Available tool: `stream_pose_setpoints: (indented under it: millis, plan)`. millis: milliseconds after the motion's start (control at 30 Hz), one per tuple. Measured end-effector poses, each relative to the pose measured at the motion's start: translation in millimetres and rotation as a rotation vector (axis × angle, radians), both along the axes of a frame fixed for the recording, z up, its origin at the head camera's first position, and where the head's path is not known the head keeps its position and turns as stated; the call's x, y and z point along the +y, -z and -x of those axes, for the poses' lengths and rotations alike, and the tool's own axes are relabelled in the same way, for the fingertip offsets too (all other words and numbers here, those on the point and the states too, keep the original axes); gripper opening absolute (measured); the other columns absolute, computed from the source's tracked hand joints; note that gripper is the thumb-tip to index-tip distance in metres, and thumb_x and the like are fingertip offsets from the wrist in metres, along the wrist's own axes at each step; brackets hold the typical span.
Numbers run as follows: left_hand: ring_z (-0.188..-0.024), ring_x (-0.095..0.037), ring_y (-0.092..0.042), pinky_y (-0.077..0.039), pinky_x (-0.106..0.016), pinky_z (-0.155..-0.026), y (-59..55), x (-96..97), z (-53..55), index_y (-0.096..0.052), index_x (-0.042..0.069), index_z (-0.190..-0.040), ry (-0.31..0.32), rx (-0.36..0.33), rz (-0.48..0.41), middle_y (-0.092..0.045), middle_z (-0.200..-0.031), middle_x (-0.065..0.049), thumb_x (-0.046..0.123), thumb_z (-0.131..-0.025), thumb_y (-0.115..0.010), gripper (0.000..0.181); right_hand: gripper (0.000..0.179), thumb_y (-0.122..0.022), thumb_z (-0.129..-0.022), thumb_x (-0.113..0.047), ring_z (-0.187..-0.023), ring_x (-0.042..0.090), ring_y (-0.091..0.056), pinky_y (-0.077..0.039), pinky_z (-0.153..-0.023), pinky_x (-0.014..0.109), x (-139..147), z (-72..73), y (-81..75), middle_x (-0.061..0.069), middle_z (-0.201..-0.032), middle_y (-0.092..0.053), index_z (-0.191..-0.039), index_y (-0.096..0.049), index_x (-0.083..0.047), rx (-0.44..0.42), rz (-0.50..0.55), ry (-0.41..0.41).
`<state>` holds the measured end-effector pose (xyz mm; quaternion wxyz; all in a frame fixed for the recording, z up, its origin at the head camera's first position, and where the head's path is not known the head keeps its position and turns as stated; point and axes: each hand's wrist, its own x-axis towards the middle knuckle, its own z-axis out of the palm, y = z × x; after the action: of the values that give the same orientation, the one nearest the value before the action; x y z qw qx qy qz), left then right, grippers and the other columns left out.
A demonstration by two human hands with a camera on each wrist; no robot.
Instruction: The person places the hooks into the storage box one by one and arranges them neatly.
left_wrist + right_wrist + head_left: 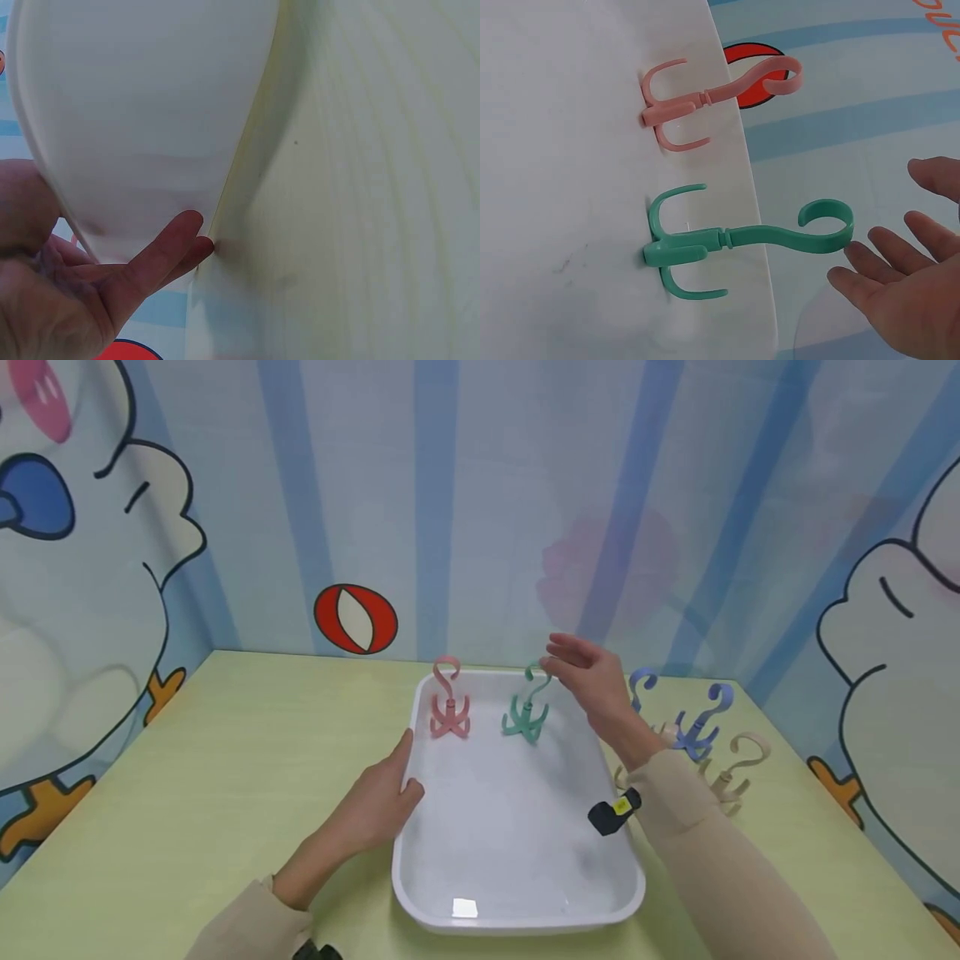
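Observation:
A white tray lies on the table, and my left hand holds its left rim. The thumb is over the edge, with the fingers against the outer wall. Inside the tray's far end stand a pink multi-prong hook and, to its right, a green one, each on its prongs with the curved end up. My right hand is beside the green hook's top. In the right wrist view its fingers are spread and relaxed, fingertips at the curl; whether they touch it I cannot tell.
Right of the tray, partly behind my right forearm, are blue hooks and a cream hook. Another blue hook shows behind the wrist. A striped cartoon curtain hangs along the table's far edge.

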<state>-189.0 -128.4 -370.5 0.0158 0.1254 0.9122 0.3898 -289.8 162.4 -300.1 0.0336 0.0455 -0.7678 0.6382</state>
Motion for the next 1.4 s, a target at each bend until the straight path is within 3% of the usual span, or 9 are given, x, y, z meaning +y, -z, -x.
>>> stream_pose_setpoints:
  millis: [467,667,833,1200,1400]
  plan:
    - [-0.111,-0.032,-0.069,-0.06,-0.033,-0.069,-3.5,-0.5,-1.6,-0.016,-0.009,-0.165,0.026,0.009,-0.006,-0.042,-0.162,-0.031,0.011,-0.103,-0.049,0.073,0.055,-0.067,-0.103,-0.017,-0.145,0.028,-0.053,-0.041,-0.122,0.043,11,-17.5,-3.5,0.016,-0.157,-0.056,-0.155,-0.052,-0.005,0.01,-0.008,-0.023]
    - [-0.11,-0.032,-0.069,-0.06,-0.033,-0.068,-5.2,-0.2,-2.3,-0.016,-0.008,-0.165,0.024,0.004,-0.005,-0.041,-0.163,-0.031,0.011,-0.103,-0.05,0.074,0.054,-0.067,-0.103,-0.018,-0.135,0.018,-0.06,-0.042,-0.122,0.042,11,-21.5,-5.4,0.017,-0.155,-0.058,-0.153,-0.054,-0.005,0.015,-0.011,-0.031]
    - [-0.11,-0.032,-0.069,-0.061,-0.033,-0.069,-5.3,0.0,-2.6,-0.016,-0.008,-0.166,0.02,-0.008,-0.002,-0.04,-0.163,-0.03,0.011,-0.103,-0.05,0.074,0.052,-0.066,-0.103,-0.017,-0.126,0.008,-0.063,-0.046,-0.118,0.036,13,-26.2,-6.0,0.016,-0.154,-0.059,-0.152,-0.055,-0.005,0.023,-0.011,-0.029]
    - [-0.11,-0.033,-0.07,-0.061,-0.033,-0.07,-4.7,-0.4,-2.4,-0.015,-0.007,-0.166,0.021,-0.003,-0.003,-0.041,-0.163,-0.03,0.011,-0.103,-0.049,0.074,0.051,-0.066,-0.104,-0.019,-0.131,0.011,-0.062,-0.049,-0.113,0.027,20,-38.1,-8.1,0.014,-0.153,-0.06,-0.153,-0.055,-0.008,0.051,-0.065,-0.032]
    - [-0.109,-0.032,-0.07,-0.062,-0.032,-0.069,-3.0,0.4,-1.7,-0.014,-0.006,-0.166,0.012,-0.006,-0.004,-0.041,-0.164,-0.03,0.011,-0.103,-0.049,0.074,0.052,-0.064,-0.105,-0.021,-0.129,0.006,-0.061,-0.049,-0.111,0.023,26,-45.0,-8.2,0.014,-0.155,-0.058,-0.155,-0.053,-0.009,0.063,-0.075,-0.036]
